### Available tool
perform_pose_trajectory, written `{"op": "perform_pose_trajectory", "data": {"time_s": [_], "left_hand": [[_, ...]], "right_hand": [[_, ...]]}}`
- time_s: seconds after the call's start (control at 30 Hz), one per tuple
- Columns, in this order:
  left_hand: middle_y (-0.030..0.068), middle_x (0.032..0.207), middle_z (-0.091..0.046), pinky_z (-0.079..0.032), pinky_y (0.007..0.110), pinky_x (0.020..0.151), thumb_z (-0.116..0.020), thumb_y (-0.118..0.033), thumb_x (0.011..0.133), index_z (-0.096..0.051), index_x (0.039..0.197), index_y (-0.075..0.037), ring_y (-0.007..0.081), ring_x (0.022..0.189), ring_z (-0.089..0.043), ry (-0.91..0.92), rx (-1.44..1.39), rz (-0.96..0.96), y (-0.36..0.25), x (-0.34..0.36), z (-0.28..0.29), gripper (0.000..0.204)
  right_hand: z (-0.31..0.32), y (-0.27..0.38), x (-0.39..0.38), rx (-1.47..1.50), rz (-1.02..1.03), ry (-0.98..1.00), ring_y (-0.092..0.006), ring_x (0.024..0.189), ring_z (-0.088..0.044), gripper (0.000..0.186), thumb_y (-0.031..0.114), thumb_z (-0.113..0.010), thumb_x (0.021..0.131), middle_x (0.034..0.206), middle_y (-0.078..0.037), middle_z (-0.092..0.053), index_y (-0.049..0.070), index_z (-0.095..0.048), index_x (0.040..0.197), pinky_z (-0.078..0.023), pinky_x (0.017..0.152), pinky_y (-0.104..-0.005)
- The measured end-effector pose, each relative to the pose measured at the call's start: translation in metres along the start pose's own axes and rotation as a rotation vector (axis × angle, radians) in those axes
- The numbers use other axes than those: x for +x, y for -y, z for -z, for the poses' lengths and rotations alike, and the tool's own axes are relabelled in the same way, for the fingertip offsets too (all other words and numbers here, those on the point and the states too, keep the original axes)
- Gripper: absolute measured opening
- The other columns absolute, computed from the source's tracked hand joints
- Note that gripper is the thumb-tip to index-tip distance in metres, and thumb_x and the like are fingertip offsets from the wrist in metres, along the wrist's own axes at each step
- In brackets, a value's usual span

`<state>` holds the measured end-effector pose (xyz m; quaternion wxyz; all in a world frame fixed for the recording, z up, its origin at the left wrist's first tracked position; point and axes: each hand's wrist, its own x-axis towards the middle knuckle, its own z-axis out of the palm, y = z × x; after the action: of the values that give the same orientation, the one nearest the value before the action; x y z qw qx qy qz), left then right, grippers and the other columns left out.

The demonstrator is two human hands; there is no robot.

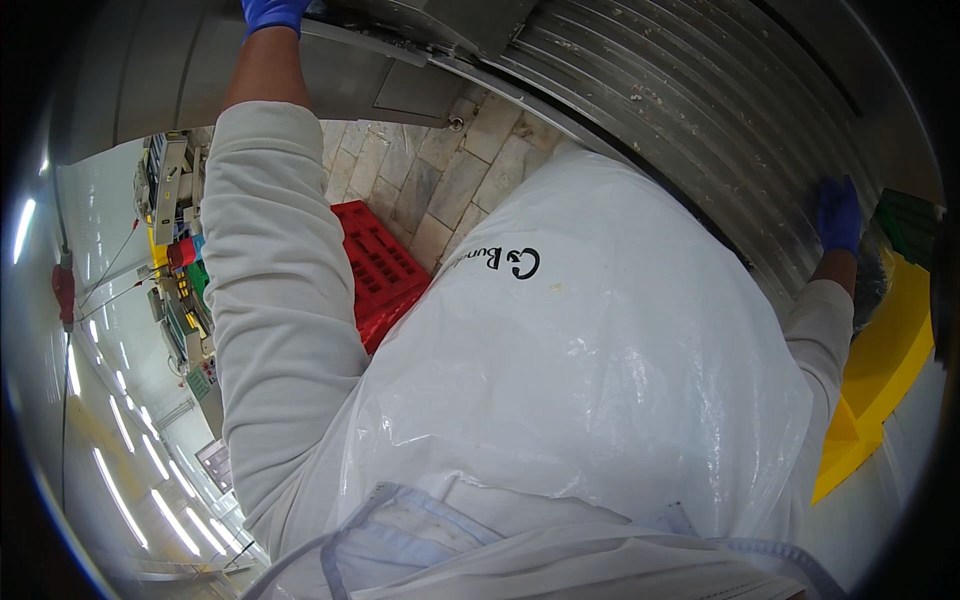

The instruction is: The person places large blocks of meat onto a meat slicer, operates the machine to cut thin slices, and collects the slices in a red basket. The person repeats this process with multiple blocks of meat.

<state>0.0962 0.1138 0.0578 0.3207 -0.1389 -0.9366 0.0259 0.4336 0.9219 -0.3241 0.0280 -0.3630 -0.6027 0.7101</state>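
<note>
My left hand (272, 14), in a blue glove, reaches to the top edge of the picture beside a grey metal machine housing (340, 75). Its fingers are cut off by the frame, so what they touch is hidden. Far to the right, my right hand (840, 218), also gloved in blue, lies against a ribbed metal surface (690, 110), fingers stretched out and holding nothing that I can see. Small pale crumbs are scattered over the ribs. A white plastic apron (600, 350) covers my front.
A red slotted plastic crate (378, 262) stands on the tiled floor (435, 180) left of my apron. Beyond my right arm are a yellow plastic bin (880, 370) and a dark green object (908, 228). Equipment (175, 190) and a hanging red device (64, 290) appear at left.
</note>
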Motion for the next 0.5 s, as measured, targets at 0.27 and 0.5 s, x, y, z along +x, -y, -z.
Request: {"op": "perform_pose_trajectory", "data": {"time_s": [0.27, 0.5], "left_hand": [[0.0215, 0.106, -0.072, -0.051, 0.052, 0.089, -0.044, -0.048, 0.107, -0.071, 0.110, -0.008, 0.0452, 0.101, -0.066, 0.033, 0.003, 0.047, 0.001, -0.002, 0.004, 0.049], [0.0220, 0.106, -0.072, -0.051, 0.052, 0.089, -0.043, -0.050, 0.107, -0.071, 0.109, -0.008, 0.0458, 0.100, -0.066, 0.045, -0.026, 0.036, -0.006, 0.002, 0.003, 0.051]], "right_hand": [[-0.042, 0.032, -0.027, 0.168, -0.168, -0.117, -0.0166, 0.120, -0.061, 0.050, 0.044, -0.047, 0.107, 0.147, -0.006, -0.060, 0.027, -0.047, 0.154, -0.048, 0.088, -0.0279], [-0.016, 0.014, -0.018, 0.060, -0.064, -0.069, -0.0161, 0.118, -0.062, 0.050, 0.042, -0.047, 0.107, 0.146, -0.005, -0.061, 0.026, -0.047, 0.154, -0.048, 0.085, -0.0260]]}}
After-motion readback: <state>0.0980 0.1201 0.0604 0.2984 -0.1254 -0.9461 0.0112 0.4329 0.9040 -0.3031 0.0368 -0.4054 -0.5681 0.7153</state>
